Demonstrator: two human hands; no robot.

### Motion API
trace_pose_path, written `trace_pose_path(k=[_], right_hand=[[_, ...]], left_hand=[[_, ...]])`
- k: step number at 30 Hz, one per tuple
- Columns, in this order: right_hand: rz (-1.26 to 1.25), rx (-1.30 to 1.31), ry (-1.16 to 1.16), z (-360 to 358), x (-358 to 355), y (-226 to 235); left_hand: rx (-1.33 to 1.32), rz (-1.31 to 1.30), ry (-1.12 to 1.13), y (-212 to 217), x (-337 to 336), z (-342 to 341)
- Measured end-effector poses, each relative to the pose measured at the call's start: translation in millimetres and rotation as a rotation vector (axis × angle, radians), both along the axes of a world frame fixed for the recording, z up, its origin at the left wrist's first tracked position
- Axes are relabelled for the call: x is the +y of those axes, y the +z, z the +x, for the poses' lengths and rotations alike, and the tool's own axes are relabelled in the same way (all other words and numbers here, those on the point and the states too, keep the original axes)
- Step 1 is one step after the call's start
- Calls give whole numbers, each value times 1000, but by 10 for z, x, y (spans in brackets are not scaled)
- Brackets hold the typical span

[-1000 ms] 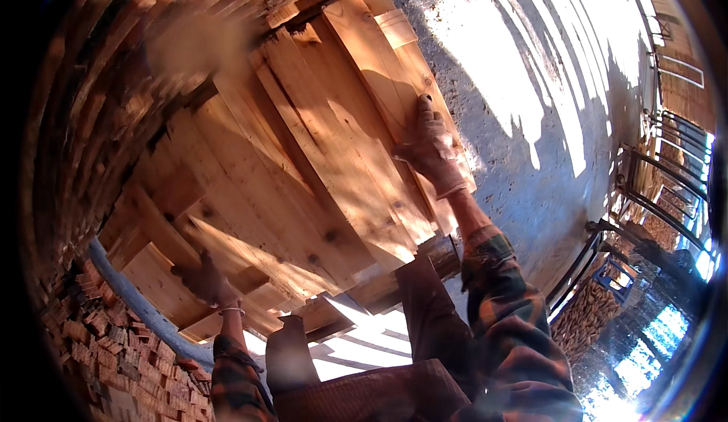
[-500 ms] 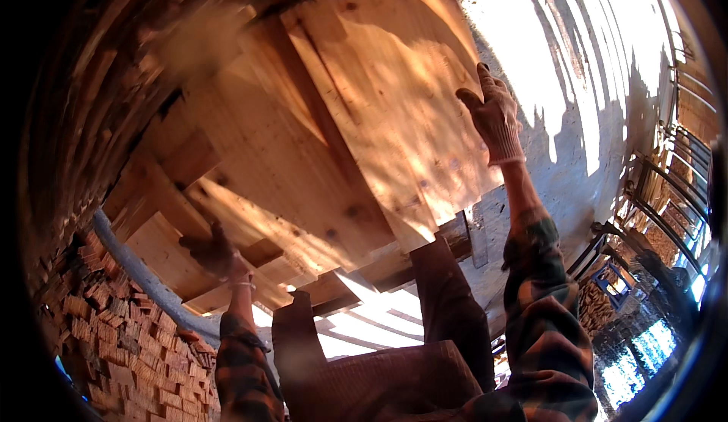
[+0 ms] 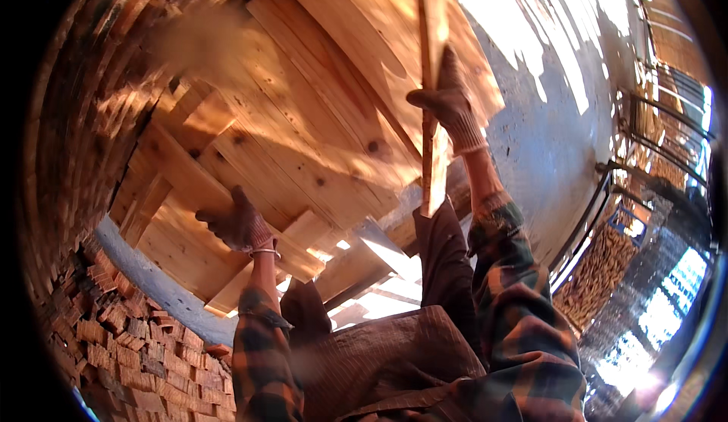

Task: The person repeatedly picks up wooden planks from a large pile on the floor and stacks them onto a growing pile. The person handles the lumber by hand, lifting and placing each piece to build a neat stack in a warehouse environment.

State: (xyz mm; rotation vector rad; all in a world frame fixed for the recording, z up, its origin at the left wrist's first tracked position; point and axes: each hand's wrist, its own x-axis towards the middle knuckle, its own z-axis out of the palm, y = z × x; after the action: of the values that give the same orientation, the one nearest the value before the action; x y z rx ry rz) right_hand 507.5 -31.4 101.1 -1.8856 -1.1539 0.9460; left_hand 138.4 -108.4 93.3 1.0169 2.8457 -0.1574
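My right hand (image 3: 453,107), in a knitted work glove, grips a long wooden board (image 3: 432,153) tilted up on its narrow edge, the thumb on the near side. The board reaches from the top of the view almost to my right knee. My left hand (image 3: 239,225), also gloved, lies over a narrow plank (image 3: 186,168) at the left, thumb and fingers apart. Wide pale boards with dark knots (image 3: 311,111) lie side by side between my hands. Short wood pieces (image 3: 315,232) rest near my knees.
Stacked cut wood (image 3: 129,357) rises at the left, beside a grey curved edge (image 3: 163,285). Grey concrete floor (image 3: 546,172) with bright sun stripes stretches to the right. Metal frames (image 3: 660,149) and a pile of wood pieces (image 3: 599,274) stand at the far right.
My right hand has moved left and now holds a board raised on edge, where it touched the rightmost flat board before. My left hand has shifted up and right.
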Motion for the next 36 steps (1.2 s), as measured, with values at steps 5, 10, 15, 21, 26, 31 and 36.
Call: trace_pose_path(k=[5, 10, 15, 21, 26, 31, 36], right_hand=[[-204, -471, 81, 20, -492, 132], [-555, -988, 232, -456, 270, -142], [-516, -340, 441, -441, 425, 57], [-257, 589, -410, -22, -1292, 391], [-38, 897, -898, -413, -2601, -4], [-86, 280, -330, -672, -2907, -983], [16, 503, -487, -799, -2693, -638]], left_hand=[[-132, 27, -133, -85, -63, -129], [-108, 209, -275, -449, -150, -492], [168, -7, -179, -193, -275, -761], [108, -58, -191, -145, -110, -491], [-72, -12, -77, 50, -66, -358], [-44, -25, -104, -17, 33, -194], [-60, 58, -160, -54, -69, -324]])
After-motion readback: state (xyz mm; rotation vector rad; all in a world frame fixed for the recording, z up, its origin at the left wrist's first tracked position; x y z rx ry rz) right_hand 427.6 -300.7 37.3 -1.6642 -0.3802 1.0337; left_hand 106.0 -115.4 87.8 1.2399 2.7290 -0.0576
